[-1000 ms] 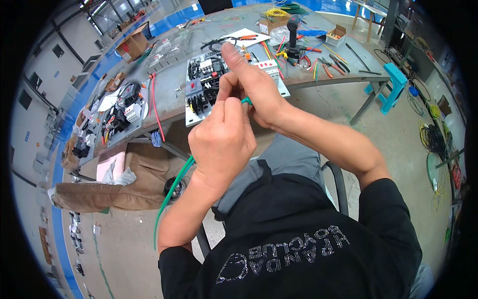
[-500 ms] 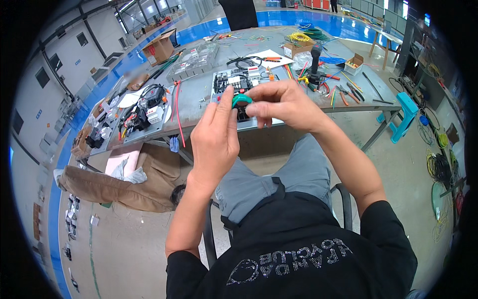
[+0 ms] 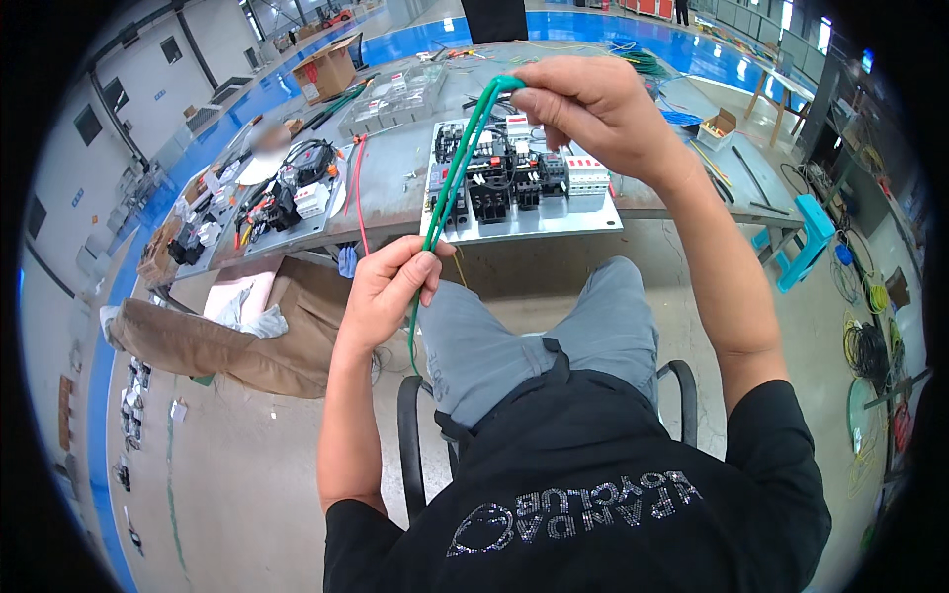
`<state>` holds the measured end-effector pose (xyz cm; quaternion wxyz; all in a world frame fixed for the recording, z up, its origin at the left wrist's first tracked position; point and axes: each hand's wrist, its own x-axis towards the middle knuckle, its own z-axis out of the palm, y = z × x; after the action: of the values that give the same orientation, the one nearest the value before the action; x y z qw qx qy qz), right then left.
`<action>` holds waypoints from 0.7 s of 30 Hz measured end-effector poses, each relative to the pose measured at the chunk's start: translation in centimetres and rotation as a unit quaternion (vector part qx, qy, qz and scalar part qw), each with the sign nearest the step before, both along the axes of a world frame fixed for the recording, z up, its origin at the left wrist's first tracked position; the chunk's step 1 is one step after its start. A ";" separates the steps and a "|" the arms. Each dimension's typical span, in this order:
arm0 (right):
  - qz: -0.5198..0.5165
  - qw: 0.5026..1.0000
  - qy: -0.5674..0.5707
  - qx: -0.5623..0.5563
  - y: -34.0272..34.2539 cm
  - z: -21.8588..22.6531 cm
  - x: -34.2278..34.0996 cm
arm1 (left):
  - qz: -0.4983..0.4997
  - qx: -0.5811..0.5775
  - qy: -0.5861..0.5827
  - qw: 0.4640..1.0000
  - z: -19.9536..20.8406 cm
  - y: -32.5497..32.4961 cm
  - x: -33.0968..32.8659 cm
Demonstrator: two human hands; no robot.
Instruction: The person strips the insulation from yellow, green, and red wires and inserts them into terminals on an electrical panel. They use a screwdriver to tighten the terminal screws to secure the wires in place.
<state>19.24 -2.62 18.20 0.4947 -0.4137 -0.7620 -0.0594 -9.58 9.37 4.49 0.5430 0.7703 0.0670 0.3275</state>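
A green wire (image 3: 461, 170), doubled into a long loop, stretches slantwise between my two hands. My right hand (image 3: 591, 104), raised at the upper end, pinches the bend of the loop. Lower down and nearer to me, my left hand (image 3: 391, 287) grips the two strands together, and a loose tail hangs below it past the chair arm. Behind the wire, at the table's near edge, lies a metal mounting plate (image 3: 554, 225) with black contactors (image 3: 487, 188) and a white breaker block (image 3: 587, 175) on it. The wire hides part of the plate's left side.
A second plate with electrical parts (image 3: 287, 212) lies on the table's left, with red wires (image 3: 358, 193) beside it. Farther back are clear plastic boxes (image 3: 395, 104) and a cardboard box (image 3: 324, 71). A small open carton (image 3: 717, 128) and a turquoise stool (image 3: 799, 237) are at the right.
My hands have moved apart, the right one up and away, the left one down toward me. The green wire, bunched between them before, is now drawn out long.
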 end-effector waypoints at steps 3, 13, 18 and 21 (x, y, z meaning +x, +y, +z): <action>-0.111 0.952 -0.199 0.204 1.2 0.8 0.8 | -0.039 -0.058 0.012 0.997 0.9 0.1 0.0; -0.051 0.962 -0.269 -0.008 -2.5 4.3 -0.3 | -0.085 -0.096 0.031 0.991 1.8 2.3 -2.1; -0.016 0.983 -0.182 -0.012 -1.4 6.1 1.6 | -0.080 -0.137 0.012 0.987 0.9 4.0 -2.9; -0.098 0.953 0.219 -0.187 0.8 5.3 -0.1 | -0.036 -0.102 -0.088 0.990 2.3 3.9 -0.7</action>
<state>19.14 -1.85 23.48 0.5549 -0.5740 -0.5884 0.1279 -10.23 13.26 6.78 0.6339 0.6810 0.0246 0.3659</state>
